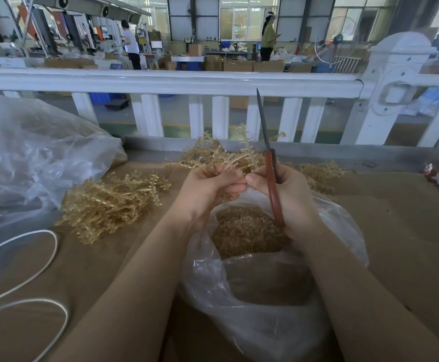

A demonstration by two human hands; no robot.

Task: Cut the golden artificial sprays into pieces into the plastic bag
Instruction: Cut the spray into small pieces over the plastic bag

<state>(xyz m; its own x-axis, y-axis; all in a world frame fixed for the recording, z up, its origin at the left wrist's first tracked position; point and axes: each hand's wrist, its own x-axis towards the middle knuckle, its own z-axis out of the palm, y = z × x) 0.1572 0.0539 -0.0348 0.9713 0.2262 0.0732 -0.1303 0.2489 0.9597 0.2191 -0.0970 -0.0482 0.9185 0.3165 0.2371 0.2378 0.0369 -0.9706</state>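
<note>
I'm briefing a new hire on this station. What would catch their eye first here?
Centre frame, the right hand grips red-handled scissors, blades pointing up, while the left hand holds a golden spray. Below them gapes a plastic bag of cut pieces; a heap of uncut sprays lies left.

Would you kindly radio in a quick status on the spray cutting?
Left hand pinching golden spray. Right hand gripping scissors, blades shut, pointing up. Plastic bag open below. Nothing obstructing.

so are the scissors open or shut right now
Shut: the scissors in the right hand show one closed blade pointing up, above the plastic bag.
</note>
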